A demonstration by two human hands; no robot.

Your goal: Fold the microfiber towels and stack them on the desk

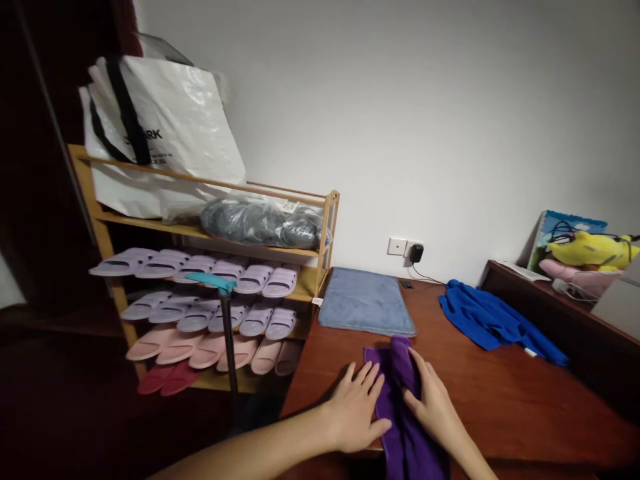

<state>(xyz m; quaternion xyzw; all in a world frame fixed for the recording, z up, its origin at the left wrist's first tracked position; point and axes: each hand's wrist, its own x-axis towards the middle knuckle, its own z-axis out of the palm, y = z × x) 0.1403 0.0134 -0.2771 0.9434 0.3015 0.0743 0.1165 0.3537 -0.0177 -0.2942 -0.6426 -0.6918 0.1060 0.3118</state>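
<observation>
A purple cloth (400, 400) lies on the brown wooden table, partly bunched into a lengthwise fold, its lower end reaching the table's front edge. My left hand (354, 408) rests flat on the cloth's left edge with fingers spread. On the right side, my right hand (434, 399) grips the raised fold between thumb and fingers. Just behind the cloth is a blue-grey square mat (367, 301). A crumpled blue cloth (493, 317) lies farther right on the table.
Left of the table (500, 413) stands a wooden rack (105, 267) with slippers, a wrapped grey bundle and a white bag (175, 113). A teal-topped pole (229, 333) stands before it. A raised ledge (520, 283) at right holds a yellow plush toy (595, 251).
</observation>
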